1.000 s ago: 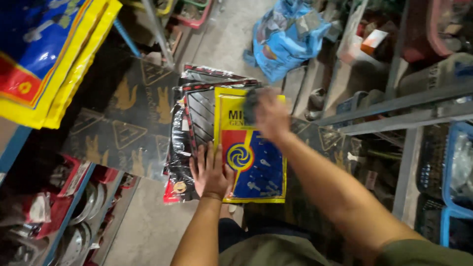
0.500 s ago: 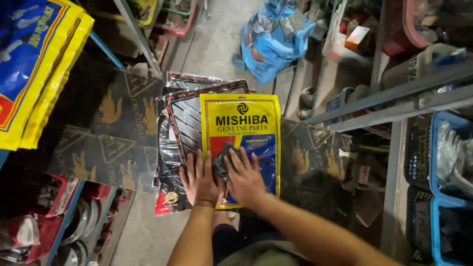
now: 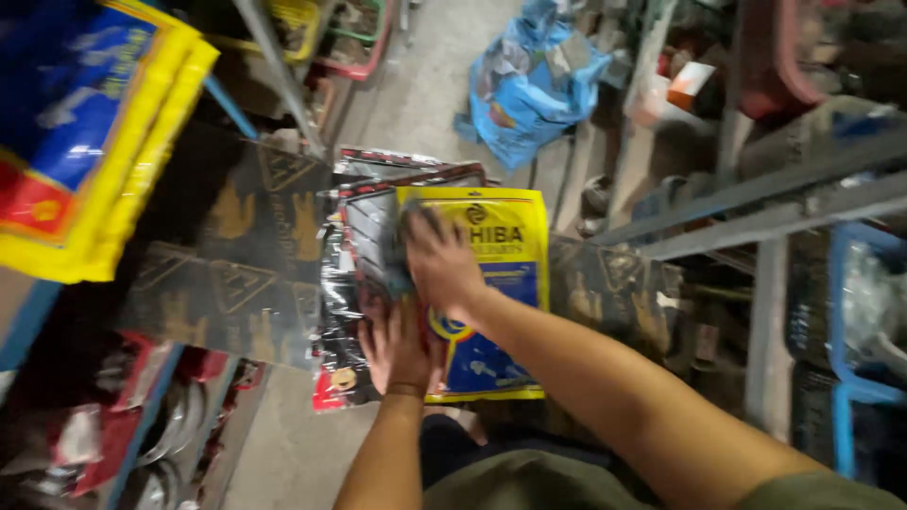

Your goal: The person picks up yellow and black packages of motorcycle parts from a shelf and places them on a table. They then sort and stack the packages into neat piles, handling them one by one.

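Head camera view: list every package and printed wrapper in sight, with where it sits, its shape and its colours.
Yellow and blue flat packet: centre, under the right hand, rectangular, glossy.
Black and red wrapped packs: stacked beneath it to the left, left hand on their lower edge.
Yellow, blue and red bags: upper left, large, hanging.
Blue plastic bag: top centre on the floor, crumpled.
Black cartons with gold emblems: left of the stack.
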